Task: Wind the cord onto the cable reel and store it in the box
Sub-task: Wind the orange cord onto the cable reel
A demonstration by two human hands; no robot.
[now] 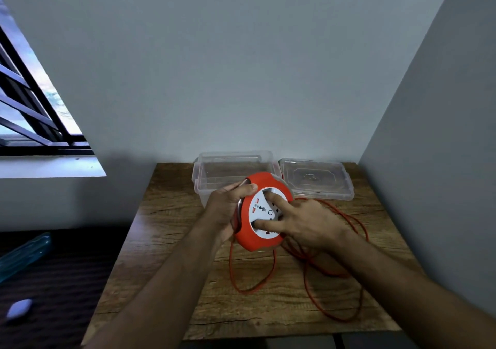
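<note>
Reel [264, 211] hid box [214, 171] front; right hand [308, 222] covered sockets; cord [332, 289] vanished under forearm; blue thing [24, 254] cut off left.

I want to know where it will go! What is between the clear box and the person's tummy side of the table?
In the head view, the cable reel, held by the left hand and right hand, then loose loops of orange cord in front of the clear box.

The left hand [228, 209] grips the reel [261, 211] at its 9 o'clock edge; the right hand [303, 222] presses fingers on its white face. Loose cord [332, 276] lies on the surface [166, 241]; box [214, 171] at 12 o'clock.
</note>
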